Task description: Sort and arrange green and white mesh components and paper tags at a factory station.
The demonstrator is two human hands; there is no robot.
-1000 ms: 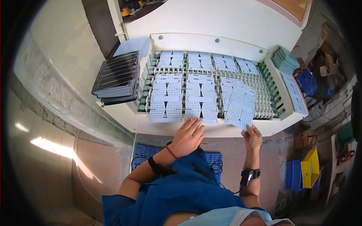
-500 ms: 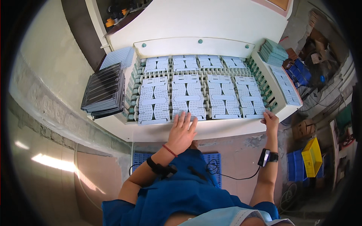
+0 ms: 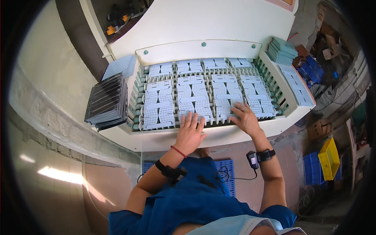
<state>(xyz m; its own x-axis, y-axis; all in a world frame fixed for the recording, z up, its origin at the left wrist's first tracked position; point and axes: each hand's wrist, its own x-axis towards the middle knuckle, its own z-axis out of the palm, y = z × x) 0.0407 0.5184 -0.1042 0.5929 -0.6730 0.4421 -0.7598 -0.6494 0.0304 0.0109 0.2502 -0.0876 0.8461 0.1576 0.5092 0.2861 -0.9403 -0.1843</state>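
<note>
Several pale blue flat panels with cut-outs and a grid pattern lie in two rows on the roller conveyor (image 3: 280, 111) of a white machine. My left hand (image 3: 190, 131) is open, its fingertips at the near end of the second front panel (image 3: 192, 91). My right hand (image 3: 246, 119) is open too, fingers spread over the near right corner of the third front panel (image 3: 226, 87). To either side lie the leftmost front panel (image 3: 158, 105) and the rightmost front panel (image 3: 255, 88). Neither hand grips anything.
A stack of dark slotted racks (image 3: 105, 100) sits on the machine's left ledge, with pale blue sheets (image 3: 119, 67) behind it. Pale green panels (image 3: 282, 51) are stacked at the right, near another pale panel (image 3: 294, 84). Yellow (image 3: 329, 158) and blue crates (image 3: 313, 168) stand lower right.
My right hand has moved left, from the fourth front panel's near right corner to the third panel; its pinched fingers have spread. My left hand stays by the second panel. The view has shifted slightly.
</note>
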